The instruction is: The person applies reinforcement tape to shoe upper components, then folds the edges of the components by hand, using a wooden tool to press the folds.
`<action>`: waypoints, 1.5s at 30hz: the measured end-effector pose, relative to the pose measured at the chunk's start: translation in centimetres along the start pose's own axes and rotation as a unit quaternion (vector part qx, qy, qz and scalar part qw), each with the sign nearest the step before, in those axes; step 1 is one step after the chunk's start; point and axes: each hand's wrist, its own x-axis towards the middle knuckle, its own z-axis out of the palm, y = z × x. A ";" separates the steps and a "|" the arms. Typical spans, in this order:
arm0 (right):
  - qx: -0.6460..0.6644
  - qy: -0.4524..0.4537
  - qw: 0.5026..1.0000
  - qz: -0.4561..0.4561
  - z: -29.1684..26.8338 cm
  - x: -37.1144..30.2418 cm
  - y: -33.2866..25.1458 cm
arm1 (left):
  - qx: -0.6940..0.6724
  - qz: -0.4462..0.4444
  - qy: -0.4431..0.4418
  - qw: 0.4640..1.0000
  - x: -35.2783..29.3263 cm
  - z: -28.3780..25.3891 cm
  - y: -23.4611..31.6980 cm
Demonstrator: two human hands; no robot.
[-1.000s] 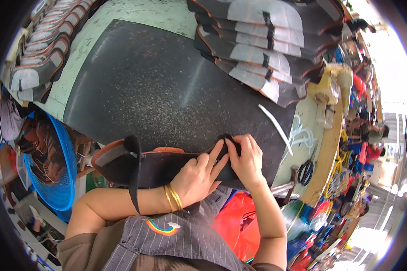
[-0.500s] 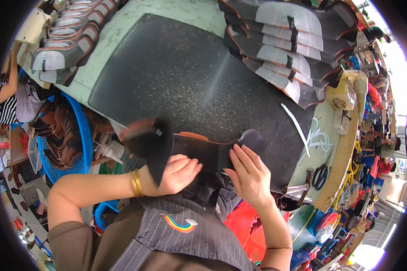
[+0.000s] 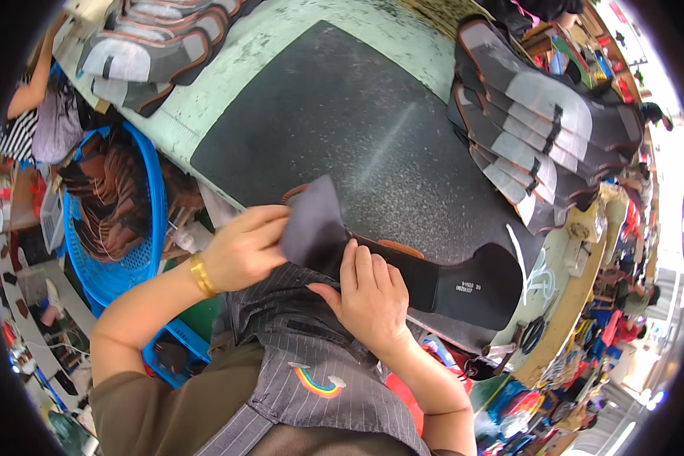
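Note:
A long black shoe upper (image 3: 471, 285) with brown edging lies along the near edge of the dark mat (image 3: 311, 114), its wide rounded end to the right. Its left part bends upward as a raised flap (image 3: 313, 224). My left hand (image 3: 247, 247), with a gold bracelet at the wrist, is closed on that flap; its fingertips are partly hidden behind it. Across the middle of the upper rests my right hand (image 3: 372, 296), fingers stretched out flat, the thumb apart near the close edge.
Grey-and-black shoe uppers stand in overlapping stacks at the right (image 3: 543, 137) and far left (image 3: 144, 53). A blue basket (image 3: 158, 205) of brown pieces is left of the table. White strips (image 3: 538, 277) and a black coil (image 3: 533, 334) lie right. Another person's arm (image 3: 29, 95) shows far left.
The shoe upper has shifted right, and its rounded end now lies flat on the mat. My left hand has risen with the flap. My right hand has slid left along the upper. The view has turned.

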 end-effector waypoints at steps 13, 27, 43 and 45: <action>0.077 0.028 0.997 -0.014 0.1 1.1 0.0 | -0.196 -0.227 -0.014 0.954 4.9 2.9 -1.5; 0.042 -0.003 0.999 -0.028 2.5 1.6 -0.5 | -0.485 -0.566 -0.210 0.633 9.3 0.1 -3.9; 0.069 0.061 0.995 -0.043 2.9 1.2 -0.2 | -0.186 -0.344 -0.363 0.846 10.5 0.5 -3.5; 0.040 0.058 0.996 -0.052 3.3 1.2 -0.2 | -0.197 -0.356 -0.362 0.839 10.3 0.7 -3.4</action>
